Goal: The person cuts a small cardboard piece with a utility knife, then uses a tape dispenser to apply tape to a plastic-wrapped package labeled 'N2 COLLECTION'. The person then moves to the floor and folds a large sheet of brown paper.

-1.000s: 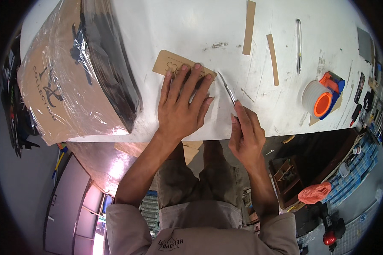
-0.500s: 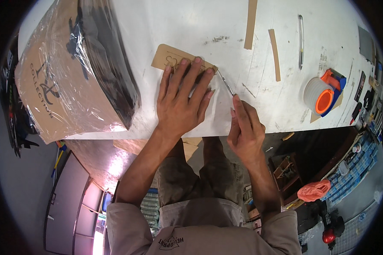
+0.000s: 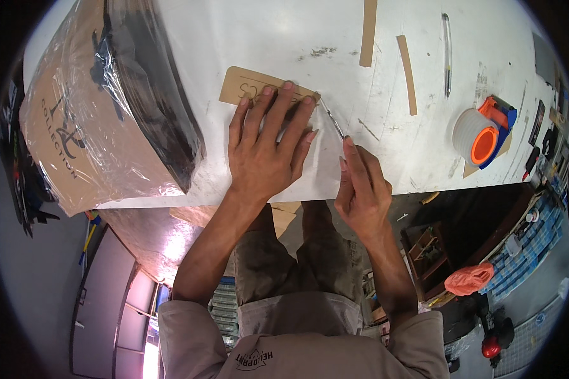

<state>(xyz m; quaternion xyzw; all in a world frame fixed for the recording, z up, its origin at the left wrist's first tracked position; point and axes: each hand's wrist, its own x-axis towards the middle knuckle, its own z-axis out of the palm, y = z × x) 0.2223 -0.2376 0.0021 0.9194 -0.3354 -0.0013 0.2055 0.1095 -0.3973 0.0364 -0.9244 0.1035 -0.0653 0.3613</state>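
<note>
On the white table lies a small piece of brown cardboard with rounded corners and dark handwriting. My left hand presses flat on it with fingers spread, covering its near part. My right hand is closed around a slim metal craft knife, its handle mostly hidden in the fingers. The knife slants up and left, and its tip meets the cardboard's right end, just beside my left fingertips.
A large cardboard box in clear plastic stands at the left. Farther right lie two narrow cardboard strips, a pen and a blue-orange tape dispenser. The table's near edge runs beneath my forearms.
The whole view has shifted slightly. Both hands, the cardboard and the knife keep nearly the same arrangement, with the knife tip still at the cardboard's right end.
</note>
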